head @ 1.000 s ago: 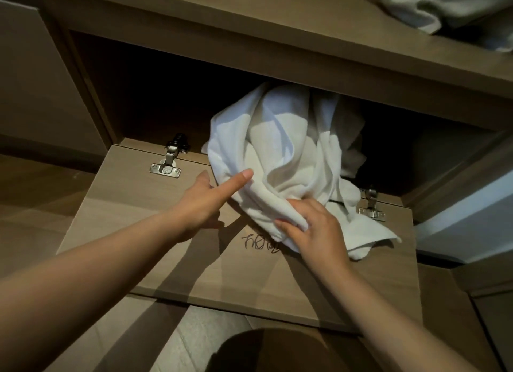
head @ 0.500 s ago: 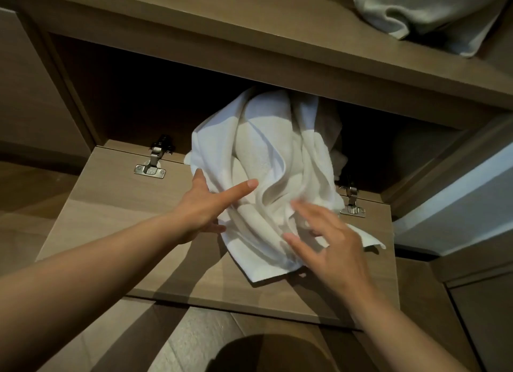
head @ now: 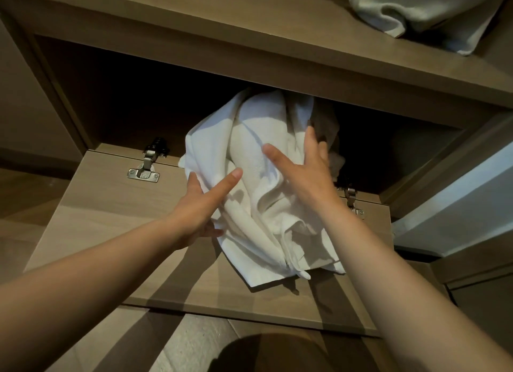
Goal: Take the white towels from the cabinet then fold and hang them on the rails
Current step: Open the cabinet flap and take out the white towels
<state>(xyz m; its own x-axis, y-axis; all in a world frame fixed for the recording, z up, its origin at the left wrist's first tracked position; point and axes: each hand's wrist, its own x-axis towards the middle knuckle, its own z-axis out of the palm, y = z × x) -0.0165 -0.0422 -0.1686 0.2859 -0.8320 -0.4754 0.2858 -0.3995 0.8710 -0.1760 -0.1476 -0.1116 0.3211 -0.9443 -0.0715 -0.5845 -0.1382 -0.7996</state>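
White towel (head: 258,205) spills over the door's (head: 111,210) back edge; right hand (head: 302,171) has let go and reaches higher, open; left hand (head: 200,207) open, steadying.

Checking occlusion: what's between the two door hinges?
Head view: the crumpled white towel spills from the cabinet over the door, between left hinge and right hinge.

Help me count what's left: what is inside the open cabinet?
A bunched white towel spills from the cabinet onto its dropped door. Greyer cloth shows behind the right hand. The towel and darkness hide anything deeper.
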